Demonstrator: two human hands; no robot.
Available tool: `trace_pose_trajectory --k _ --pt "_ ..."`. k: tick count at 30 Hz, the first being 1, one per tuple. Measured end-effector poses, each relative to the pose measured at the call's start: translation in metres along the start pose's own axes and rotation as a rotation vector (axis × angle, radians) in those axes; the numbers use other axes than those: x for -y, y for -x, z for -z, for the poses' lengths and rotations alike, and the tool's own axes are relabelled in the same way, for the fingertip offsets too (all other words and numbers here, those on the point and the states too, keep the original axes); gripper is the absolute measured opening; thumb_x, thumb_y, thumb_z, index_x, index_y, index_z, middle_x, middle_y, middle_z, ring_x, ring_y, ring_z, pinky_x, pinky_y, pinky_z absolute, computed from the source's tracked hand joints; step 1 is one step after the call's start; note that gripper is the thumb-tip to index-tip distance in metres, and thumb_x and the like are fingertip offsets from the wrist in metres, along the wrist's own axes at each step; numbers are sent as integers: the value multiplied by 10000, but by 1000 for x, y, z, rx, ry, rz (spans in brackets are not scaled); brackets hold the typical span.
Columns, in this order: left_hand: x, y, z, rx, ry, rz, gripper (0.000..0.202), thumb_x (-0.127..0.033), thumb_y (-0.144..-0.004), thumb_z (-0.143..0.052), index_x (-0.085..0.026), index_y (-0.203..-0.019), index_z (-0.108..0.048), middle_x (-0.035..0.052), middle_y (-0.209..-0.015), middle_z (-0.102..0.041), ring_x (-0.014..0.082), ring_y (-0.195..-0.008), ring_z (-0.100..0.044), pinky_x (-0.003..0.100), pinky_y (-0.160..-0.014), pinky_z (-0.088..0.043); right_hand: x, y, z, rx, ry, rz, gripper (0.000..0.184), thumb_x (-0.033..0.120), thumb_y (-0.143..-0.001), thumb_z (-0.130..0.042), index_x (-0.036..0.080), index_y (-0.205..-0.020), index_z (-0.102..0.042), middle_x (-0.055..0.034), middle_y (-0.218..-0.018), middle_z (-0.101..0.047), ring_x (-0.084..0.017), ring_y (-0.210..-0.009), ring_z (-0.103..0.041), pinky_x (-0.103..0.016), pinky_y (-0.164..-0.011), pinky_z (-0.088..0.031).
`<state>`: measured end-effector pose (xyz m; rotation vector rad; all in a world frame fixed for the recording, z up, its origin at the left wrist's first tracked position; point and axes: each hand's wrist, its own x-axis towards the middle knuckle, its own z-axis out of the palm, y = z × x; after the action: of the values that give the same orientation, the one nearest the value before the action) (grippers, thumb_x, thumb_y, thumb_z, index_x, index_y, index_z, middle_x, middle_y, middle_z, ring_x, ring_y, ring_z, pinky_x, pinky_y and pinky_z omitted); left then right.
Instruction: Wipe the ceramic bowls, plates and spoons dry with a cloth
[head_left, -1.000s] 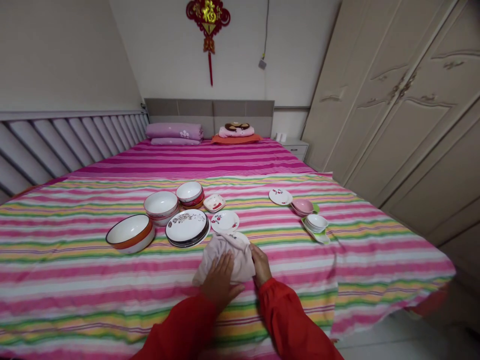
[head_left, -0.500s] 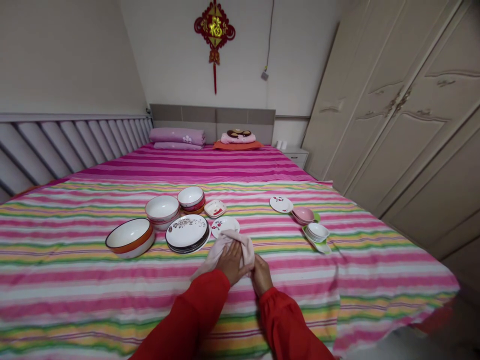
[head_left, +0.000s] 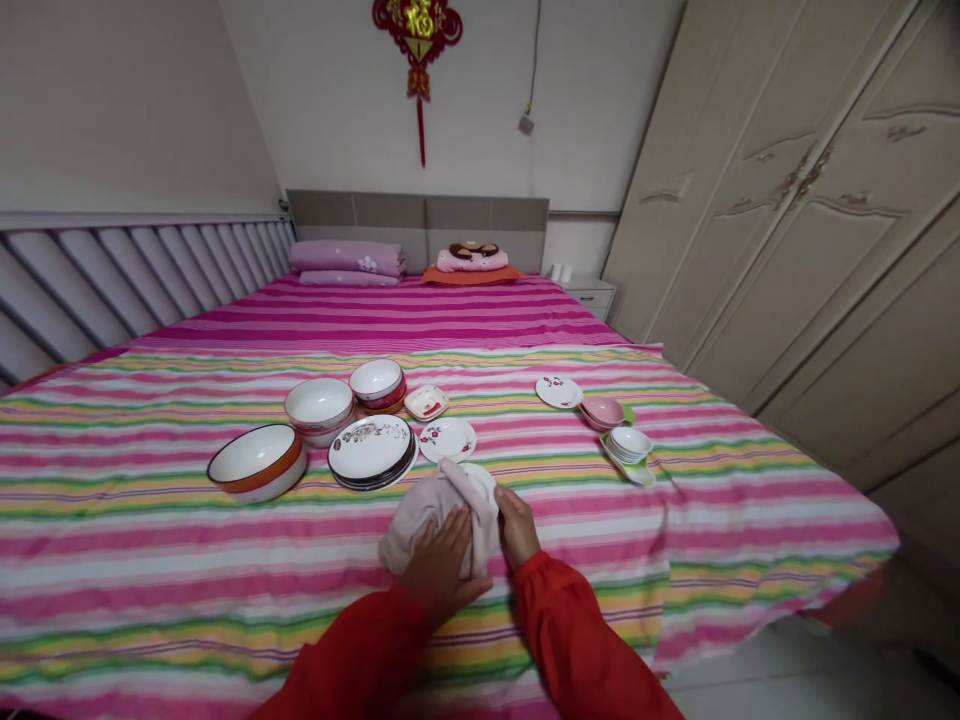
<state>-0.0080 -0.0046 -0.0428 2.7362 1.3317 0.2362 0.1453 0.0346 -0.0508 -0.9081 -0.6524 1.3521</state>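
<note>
A pale pink cloth [head_left: 431,510] lies bunched over a small white dish [head_left: 480,476] on the striped bedspread [head_left: 150,520]. My left hand [head_left: 439,565] presses on the cloth with fingers spread over it. My right hand [head_left: 517,528] grips the dish's right edge under the cloth. Both arms wear red sleeves. Just beyond sit a small flowered plate [head_left: 448,439] and a stack of patterned plates [head_left: 373,452].
An orange-rimmed bowl [head_left: 257,461], a white bowl [head_left: 319,407], stacked bowls [head_left: 377,385] and a small square dish [head_left: 426,402] sit left of centre. To the right are a flowered saucer [head_left: 559,391], a pink bowl [head_left: 604,411] and stacked small bowls [head_left: 631,444]. A wardrobe [head_left: 787,220] stands right.
My left hand slid forward over the cloth, then drew back toward me, rubbing the cloth on the dish. The right hand stayed on the dish's edge.
</note>
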Motion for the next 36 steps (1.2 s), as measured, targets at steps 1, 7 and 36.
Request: trace_pose_trajectory --k 1,7,36 --pt "-5 -5 2 10 18 -11 792 -623 -816 -334 -91 -1399 -275 172 -1437 -321 306 -1336 -271 511 -1066 -230 1 0 0 -2 -2 12 362 451 -625 -710 163 -845 -711 -40 -773 -710 -192 -738 -630 -292 -672 -494" --pt "-14 -55 13 46 52 50 762 -596 -845 -303 -83 -1406 -245 177 -1454 -284 281 -1355 -228 491 -1087 -199 4 -1 0 -35 19 -6 337 422 -600 -720 162 -814 -726 -56 -816 -721 -222 -812 -640 -326 -765 -483" --pt "-18 -57 4 8 88 15 812 -602 -811 -371 -79 -1412 -213 176 -1463 -268 287 -1364 -199 500 -1094 -165 -1 -4 6 23 28 19 366 476 -618 -695 167 -814 -711 -67 -843 -717 -240 -846 -635 -342 -780 -474"
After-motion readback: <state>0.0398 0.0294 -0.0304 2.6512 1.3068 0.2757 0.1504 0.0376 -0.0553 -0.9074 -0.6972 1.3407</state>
